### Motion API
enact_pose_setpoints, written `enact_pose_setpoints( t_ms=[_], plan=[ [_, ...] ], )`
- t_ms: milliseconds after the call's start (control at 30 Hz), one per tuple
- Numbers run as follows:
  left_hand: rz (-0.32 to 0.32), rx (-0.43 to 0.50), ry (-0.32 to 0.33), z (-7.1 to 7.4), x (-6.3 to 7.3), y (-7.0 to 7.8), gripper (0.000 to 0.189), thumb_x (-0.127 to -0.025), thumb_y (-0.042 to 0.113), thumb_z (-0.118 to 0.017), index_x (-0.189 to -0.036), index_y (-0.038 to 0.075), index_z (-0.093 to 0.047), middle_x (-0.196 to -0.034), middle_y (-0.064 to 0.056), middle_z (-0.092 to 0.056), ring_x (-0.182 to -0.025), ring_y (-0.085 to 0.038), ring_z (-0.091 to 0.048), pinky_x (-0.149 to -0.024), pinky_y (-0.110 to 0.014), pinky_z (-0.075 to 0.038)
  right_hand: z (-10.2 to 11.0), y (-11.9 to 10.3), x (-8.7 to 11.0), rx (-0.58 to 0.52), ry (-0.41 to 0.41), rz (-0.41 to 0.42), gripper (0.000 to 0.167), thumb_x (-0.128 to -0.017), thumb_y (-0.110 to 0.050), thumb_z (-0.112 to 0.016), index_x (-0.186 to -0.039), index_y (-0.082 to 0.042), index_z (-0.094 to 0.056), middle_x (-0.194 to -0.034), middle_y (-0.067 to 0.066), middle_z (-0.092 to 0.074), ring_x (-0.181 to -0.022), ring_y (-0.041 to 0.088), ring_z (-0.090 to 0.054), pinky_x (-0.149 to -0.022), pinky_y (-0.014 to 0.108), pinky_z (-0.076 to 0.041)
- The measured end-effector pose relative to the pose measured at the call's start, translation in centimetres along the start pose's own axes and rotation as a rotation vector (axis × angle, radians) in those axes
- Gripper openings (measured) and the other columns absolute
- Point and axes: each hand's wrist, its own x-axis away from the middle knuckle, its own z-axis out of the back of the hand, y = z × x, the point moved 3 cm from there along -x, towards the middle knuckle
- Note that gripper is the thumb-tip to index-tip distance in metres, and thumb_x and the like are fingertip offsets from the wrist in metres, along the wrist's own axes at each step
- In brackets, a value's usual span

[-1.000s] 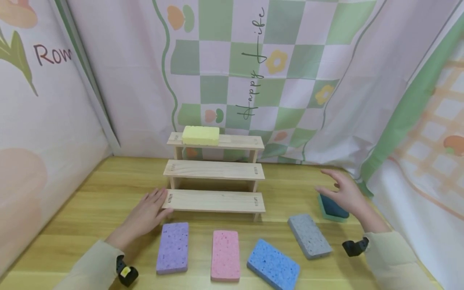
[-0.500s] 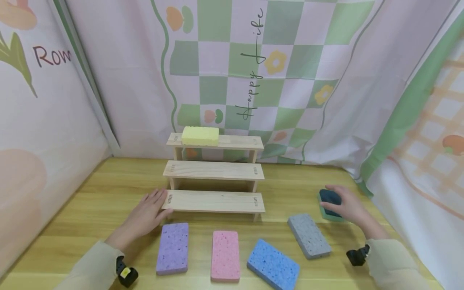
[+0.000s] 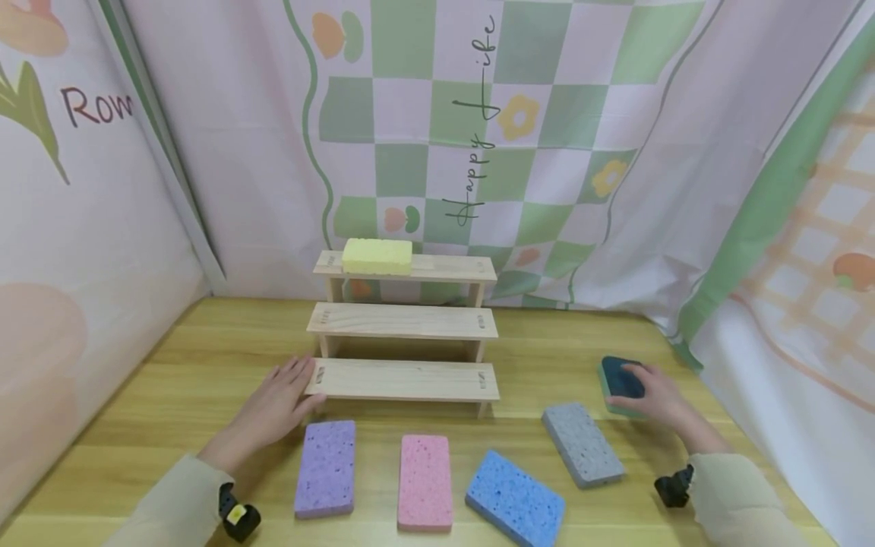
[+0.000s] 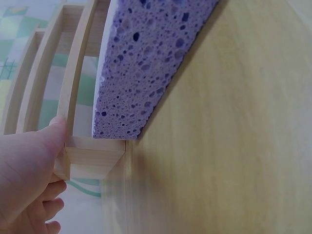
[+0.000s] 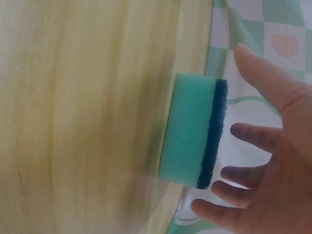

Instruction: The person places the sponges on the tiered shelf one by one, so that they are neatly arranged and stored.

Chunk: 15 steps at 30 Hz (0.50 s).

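My left hand [image 3: 273,403] holds the left end of the lowest step of a three-step wooden shelf [image 3: 403,380]. In the left wrist view its thumb lies on the step's front edge, the other fingers curling behind. A purple sponge [image 3: 326,468] lies just in front of this hand. Over at the right, my right hand [image 3: 652,396] hovers above a green scouring sponge [image 5: 190,129] with a dark blue scrubbing face on top. Its fingers are spread, and the right wrist view shows a gap between them and the sponge. The hand hides part of that sponge in the head view.
A pale yellow sponge [image 3: 377,257] sits on the top step, toward the left. Pink [image 3: 425,482], blue [image 3: 516,499] and grey [image 3: 583,445] sponges lie on the wooden table [image 3: 205,342] before the shelf. Printed curtains [image 3: 403,114] enclose the back and sides.
My right hand has come down and toward me, from behind the green scouring sponge to just over it. The left hand stays at the shelf.
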Motion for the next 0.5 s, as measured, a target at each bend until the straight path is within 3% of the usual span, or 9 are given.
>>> enact_pose_setpoints(
  t_ms=[500],
  plan=[
    [-0.008,0.006,0.016,0.44,0.14,0.37,0.062,-0.095,0.031,-0.051,-0.134,-0.014,-0.034,-0.138,-0.029,-0.034,-0.127,-0.044,-0.028,-0.103,-0.057,-0.021,-0.47,0.9,0.39,-0.06,-0.1,-0.144,0.095,-0.078,-0.049,-0.068,-0.133,0.017,-0.026,-0.125,0.051,-0.018,-0.11,0.064,-0.024,-0.086,0.071,-0.028]
  ],
)
